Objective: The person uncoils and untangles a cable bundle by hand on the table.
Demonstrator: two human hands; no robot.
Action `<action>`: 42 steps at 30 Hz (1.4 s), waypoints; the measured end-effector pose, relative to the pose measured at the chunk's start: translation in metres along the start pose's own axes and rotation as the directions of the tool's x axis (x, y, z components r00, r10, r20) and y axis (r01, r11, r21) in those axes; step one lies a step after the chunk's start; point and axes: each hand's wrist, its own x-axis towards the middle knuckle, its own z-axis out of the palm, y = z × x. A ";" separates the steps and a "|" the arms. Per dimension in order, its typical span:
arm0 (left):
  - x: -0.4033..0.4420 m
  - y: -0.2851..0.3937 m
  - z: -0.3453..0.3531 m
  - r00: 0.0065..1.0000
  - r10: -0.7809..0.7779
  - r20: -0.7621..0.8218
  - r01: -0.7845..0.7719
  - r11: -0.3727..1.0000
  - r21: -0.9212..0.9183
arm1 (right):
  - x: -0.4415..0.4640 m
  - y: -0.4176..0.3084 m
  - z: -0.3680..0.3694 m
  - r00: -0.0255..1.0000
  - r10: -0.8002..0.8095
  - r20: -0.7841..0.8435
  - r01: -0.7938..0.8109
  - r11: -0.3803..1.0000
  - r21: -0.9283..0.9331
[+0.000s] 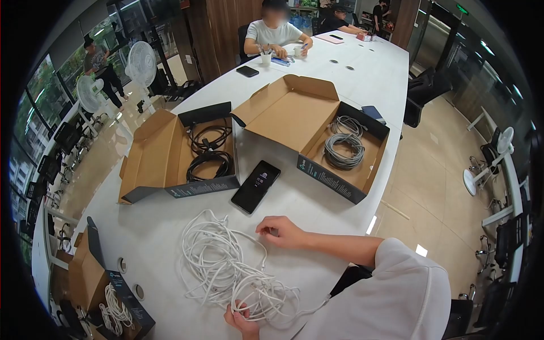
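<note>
A tangled heap of white cable (212,258) lies on the white table, spreading toward me. My left hand (243,321) is closed around strands at the heap's near lower edge. Just beyond the heap's other side, my right hand (280,231) hovers or rests with curled fingers; whether anything thin sits between them is hidden. One loop of the cable runs close below that hand. A black smartphone (256,187) lies face up near my right hand, its screen showing small text. A single strand trails from the heap toward my body.
An open box (207,184) holds black cables (209,164); another box (334,178) holds grey cable coils (344,151). A third box (130,300) at lower left contains white cables (116,309). A dark notebook (373,114) and a phone (247,71) lie farther off. People sit across the table.
</note>
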 end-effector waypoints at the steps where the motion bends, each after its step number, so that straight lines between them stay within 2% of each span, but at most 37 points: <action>1: 0.001 0.000 0.001 1.000 -0.018 -0.019 0.018 1.000 -0.013 | 0.000 0.003 0.001 0.998 0.045 -0.041 -0.044 0.998 0.037; 3: 0.005 0.000 0.004 0.997 -0.049 -0.061 0.046 0.998 -0.046 | 0.006 0.008 0.000 0.980 0.149 -0.133 -0.127 0.979 0.160; 5: 0.011 0.002 0.002 0.999 -0.053 -0.011 0.051 0.994 -0.096 | 0.011 0.012 -0.001 0.930 0.286 -0.231 -0.200 0.920 0.336; 6: 0.013 0.003 0.000 0.999 -0.050 0.016 0.051 0.992 -0.118 | 0.016 0.021 -0.004 0.926 0.234 -0.296 -0.161 0.954 0.253; 8: 0.010 -0.001 0.005 0.995 -0.051 -0.081 0.044 0.995 -0.085 | 0.037 -0.003 -0.018 0.937 0.044 -0.347 -0.074 0.995 -0.073; 10: 0.009 -0.006 0.008 0.989 -0.054 -0.139 0.044 0.996 -0.077 | 0.064 -0.013 -0.034 0.931 -0.155 -0.331 0.019 0.925 -0.380; 12: 0.005 -0.009 0.006 0.986 -0.072 -0.150 0.059 0.994 -0.089 | 0.091 -0.013 -0.038 0.907 -0.332 -0.258 0.100 0.766 -0.635; 15: 0.002 -0.008 -0.005 0.989 -0.133 -0.065 0.130 0.991 -0.040 | 0.117 -0.009 -0.033 0.958 -0.214 -0.191 0.033 0.744 -0.668; 17: 0.005 -0.004 -0.006 0.998 -0.029 0.056 0.032 0.998 -0.057 | 0.128 -0.004 -0.024 0.962 -0.198 -0.189 0.012 0.719 -0.695; 19: 0.013 0.007 -0.004 0.996 0.054 0.065 -0.051 0.998 -0.046 | 0.138 -0.018 -0.014 0.980 -0.138 -0.140 0.007 0.737 -0.676; 21: 0.014 0.012 0.000 0.996 0.085 0.027 -0.085 0.996 0.004 | 0.147 -0.015 -0.002 0.960 -0.192 -0.203 0.006 0.743 -0.670; 23: 0.018 0.014 -0.003 0.996 0.072 0.054 -0.070 0.997 -0.037 | 0.151 -0.011 0.003 0.958 -0.156 -0.242 -0.043 0.752 -0.658; 24: 0.019 0.013 -0.001 0.993 0.066 0.093 -0.060 0.996 -0.070 | 0.151 -0.013 0.008 0.938 -0.235 -0.253 0.006 0.744 -0.668; 27: 0.019 0.013 0.001 0.996 0.058 0.065 -0.055 0.997 -0.052 | 0.148 -0.032 0.028 0.985 -0.118 -0.129 0.012 0.783 -0.622; 29: 0.019 0.012 0.003 0.997 0.059 0.046 -0.057 0.997 -0.046 | 0.149 -0.040 0.050 0.993 -0.115 0.008 0.104 0.864 -0.492; 32: 0.019 0.006 -0.002 0.996 0.064 0.055 -0.063 0.998 -0.016 | 0.158 -0.031 0.081 0.949 -0.300 0.102 0.312 0.833 -0.457; 38: 0.017 0.018 0.001 0.999 0.016 0.028 -0.017 0.999 0.038 | 0.159 -0.040 0.079 0.912 -0.248 0.325 0.311 0.937 -0.157; 42: 0.016 0.014 -0.001 0.998 0.044 0.037 -0.046 0.997 0.054 | 0.132 -0.046 0.054 0.933 -0.237 0.271 0.269 0.959 -0.087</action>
